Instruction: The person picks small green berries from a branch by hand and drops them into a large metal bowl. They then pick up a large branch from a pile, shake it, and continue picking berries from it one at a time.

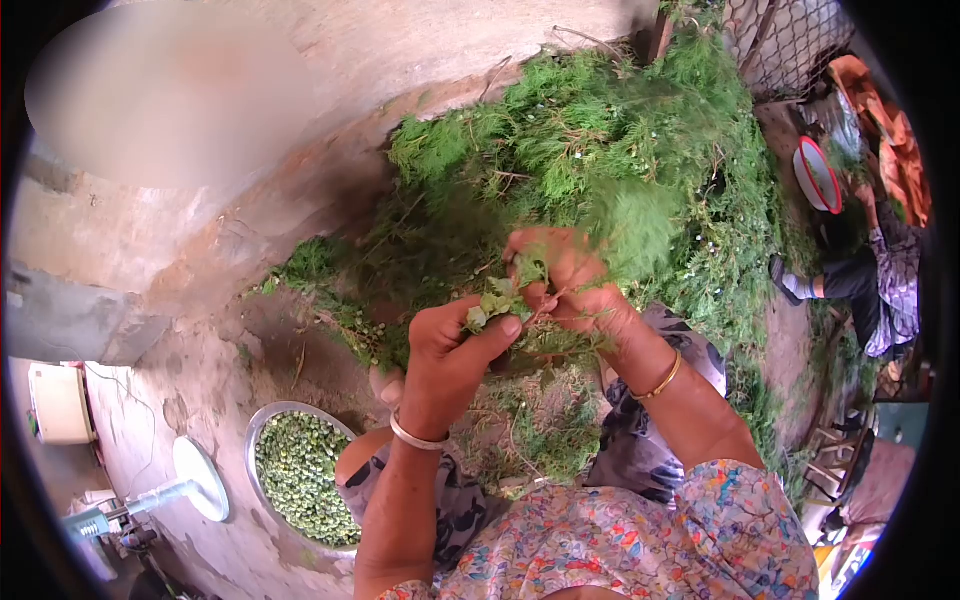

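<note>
My left hand (452, 345) is closed, thumb and fingers pinching a small clump of pale green pods (492, 300) at the tip of a twig. Close beside it, my right hand (572, 285) is curled around the thin reddish stem of a feathery green branch (632, 225). The branch's fronds fan out up and to the right, slightly blurred. Both hands are nearly touching above my lap. Part of the stem is hidden by the fingers. A metal basin (252, 440) full of small green pods stands left of my knees.
A large heap of cut green branches (600, 120) lies ahead along the wall (400, 50). Loose sprigs (540, 425) cover the ground between my legs. A pale blue fan (200, 480) stands at lower left. Another person (890, 270) sits at right near a red-rimmed basin (818, 175).
</note>
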Available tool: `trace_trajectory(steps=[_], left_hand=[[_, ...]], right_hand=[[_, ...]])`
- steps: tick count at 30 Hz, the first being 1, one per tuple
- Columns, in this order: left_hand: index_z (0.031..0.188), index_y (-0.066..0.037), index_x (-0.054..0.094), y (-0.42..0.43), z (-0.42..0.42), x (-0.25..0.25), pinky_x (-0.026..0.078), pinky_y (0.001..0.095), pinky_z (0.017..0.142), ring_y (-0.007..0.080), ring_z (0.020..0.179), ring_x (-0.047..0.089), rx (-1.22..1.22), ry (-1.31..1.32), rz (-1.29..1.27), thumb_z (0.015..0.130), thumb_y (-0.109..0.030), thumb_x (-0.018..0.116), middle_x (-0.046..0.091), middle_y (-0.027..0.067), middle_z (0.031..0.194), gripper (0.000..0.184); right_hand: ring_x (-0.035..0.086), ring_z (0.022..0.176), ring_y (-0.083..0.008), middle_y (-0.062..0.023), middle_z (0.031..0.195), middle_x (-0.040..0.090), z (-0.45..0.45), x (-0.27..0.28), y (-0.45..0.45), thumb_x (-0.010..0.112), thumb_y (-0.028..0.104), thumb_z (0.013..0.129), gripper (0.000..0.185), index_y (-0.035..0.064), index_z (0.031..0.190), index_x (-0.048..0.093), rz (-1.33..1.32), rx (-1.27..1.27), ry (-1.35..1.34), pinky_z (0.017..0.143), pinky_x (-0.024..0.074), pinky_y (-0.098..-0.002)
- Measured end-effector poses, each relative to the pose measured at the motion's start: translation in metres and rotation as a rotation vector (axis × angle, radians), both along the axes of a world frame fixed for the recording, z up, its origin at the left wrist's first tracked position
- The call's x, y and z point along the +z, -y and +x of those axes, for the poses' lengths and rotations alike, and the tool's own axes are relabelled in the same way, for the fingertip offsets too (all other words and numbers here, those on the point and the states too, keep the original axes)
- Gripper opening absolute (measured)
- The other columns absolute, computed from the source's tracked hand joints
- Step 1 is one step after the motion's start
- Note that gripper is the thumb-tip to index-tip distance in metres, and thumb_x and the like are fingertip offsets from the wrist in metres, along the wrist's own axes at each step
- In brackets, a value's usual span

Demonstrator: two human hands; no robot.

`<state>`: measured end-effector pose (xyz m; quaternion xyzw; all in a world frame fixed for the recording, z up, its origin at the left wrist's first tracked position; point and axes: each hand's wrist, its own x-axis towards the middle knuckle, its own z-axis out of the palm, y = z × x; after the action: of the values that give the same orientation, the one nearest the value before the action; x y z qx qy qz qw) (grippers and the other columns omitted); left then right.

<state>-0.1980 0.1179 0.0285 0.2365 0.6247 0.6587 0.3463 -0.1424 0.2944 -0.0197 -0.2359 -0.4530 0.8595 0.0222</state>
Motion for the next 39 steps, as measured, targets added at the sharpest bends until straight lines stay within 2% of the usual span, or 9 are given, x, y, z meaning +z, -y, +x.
trace_trajectory(steps=[3, 5, 8, 13, 18, 25, 27, 37, 39], left_hand=[[0.092, 0.003, 0.066, 0.002, 0.000, -0.002, 0.046, 0.0241, 0.050, 0.0101, 0.063, 0.058, 0.038, 0.087, 0.061, 0.084, -0.009, 0.060, 0.065, 0.0057, 0.078, 0.015], [0.096, 0.003, 0.065, 0.002, -0.001, -0.002, 0.047, 0.0244, 0.050, 0.0108, 0.064, 0.059, 0.065, 0.148, 0.092, 0.085, -0.009, 0.060, 0.066, 0.0067, 0.080, 0.017], [0.100, 0.003, 0.065, 0.002, -0.003, -0.003, 0.047, 0.0236, 0.049, 0.0116, 0.066, 0.060, 0.095, 0.241, 0.119, 0.085, -0.010, 0.060, 0.067, 0.0080, 0.082, 0.020], [0.098, 0.002, 0.065, -0.002, -0.004, -0.004, 0.047, 0.0239, 0.048, 0.0113, 0.067, 0.060, 0.062, 0.296, 0.124, 0.085, -0.009, 0.060, 0.066, 0.0067, 0.084, 0.018], [0.095, 0.001, 0.067, -0.007, 0.001, -0.004, 0.045, 0.0239, 0.050, 0.0095, 0.066, 0.057, 0.035, 0.320, 0.146, 0.086, -0.009, 0.061, 0.064, 0.0036, 0.080, 0.015], [0.092, -0.001, 0.066, -0.011, 0.002, -0.002, 0.046, 0.0244, 0.047, 0.0112, 0.067, 0.058, 0.029, 0.313, 0.128, 0.085, -0.009, 0.061, 0.062, 0.0029, 0.080, 0.012], [0.092, -0.001, 0.066, -0.011, 0.002, -0.001, 0.046, 0.0244, 0.048, 0.0113, 0.067, 0.058, 0.031, 0.319, 0.122, 0.086, -0.009, 0.061, 0.062, 0.0028, 0.080, 0.012], [0.094, -0.002, 0.066, -0.011, 0.002, 0.000, 0.047, 0.0239, 0.048, 0.0107, 0.067, 0.059, 0.014, 0.369, 0.157, 0.086, -0.009, 0.060, 0.063, 0.0020, 0.081, 0.012], [0.097, -0.001, 0.066, -0.011, 0.003, 0.002, 0.045, 0.0227, 0.049, 0.0087, 0.066, 0.057, 0.027, 0.372, 0.159, 0.086, -0.008, 0.059, 0.066, 0.0048, 0.084, 0.015]], right_hand=[[0.041, 0.045, -0.0090, -0.0048, 0.072, 0.054, -0.007, 0.002, -0.002, 0.055, 0.021, 0.090, 0.021, 0.0025, 0.099, 0.057, -0.324, -0.313, 0.102, 0.037, 0.0312, -0.0207], [0.039, 0.045, -0.0089, -0.0036, 0.068, 0.052, -0.005, 0.018, -0.002, 0.058, 0.022, 0.088, 0.020, 0.0028, 0.095, 0.057, -0.302, -0.325, 0.135, 0.038, 0.0313, -0.0201], [0.051, 0.056, -0.0091, -0.0065, 0.079, 0.063, 0.001, 0.014, -0.009, 0.065, 0.020, 0.083, 0.022, 0.0034, 0.097, 0.059, -0.025, 0.178, -0.025, 0.039, 0.0349, -0.0205], [0.046, 0.051, -0.0053, -0.0010, 0.068, 0.059, 0.003, 0.028, 0.005, 0.073, 0.020, 0.076, 0.040, -0.0035, 0.107, 0.064, 0.135, 0.154, -0.039, 0.044, 0.0310, -0.0189], [0.055, 0.059, -0.0065, -0.0024, 0.074, 0.064, 0.008, 0.037, 0.003, 0.079, 0.027, 0.075, 0.048, 0.0004, 0.109, 0.060, 0.140, 0.178, -0.081, 0.045, 0.0381, -0.0203], [0.054, 0.058, -0.0063, -0.0031, 0.074, 0.062, 0.007, 0.037, 0.006, 0.075, 0.023, 0.080, 0.038, 0.0030, 0.108, 0.058, 0.126, 0.075, 0.018, 0.045, 0.0376, -0.0213], [0.048, 0.051, -0.0042, 0.0018, 0.071, 0.059, 0.005, 0.039, 0.011, 0.075, 0.019, 0.080, 0.025, 0.0048, 0.096, 0.062, 0.080, 0.022, -0.060, 0.039, 0.0319, -0.0176], [0.049, 0.051, -0.0054, -0.0002, 0.069, 0.060, 0.005, 0.038, 0.012, 0.074, 0.015, 0.080, 0.037, 0.0014, 0.111, 0.060, 0.031, 0.018, -0.131, 0.041, 0.0340, -0.0203], [0.053, 0.055, -0.0079, -0.0022, 0.072, 0.061, 0.005, 0.034, 0.007, 0.074, 0.007, 0.077, 0.023, 0.0019, 0.098, 0.064, 0.064, 0.008, -0.113, 0.043, 0.0348, -0.0203]])
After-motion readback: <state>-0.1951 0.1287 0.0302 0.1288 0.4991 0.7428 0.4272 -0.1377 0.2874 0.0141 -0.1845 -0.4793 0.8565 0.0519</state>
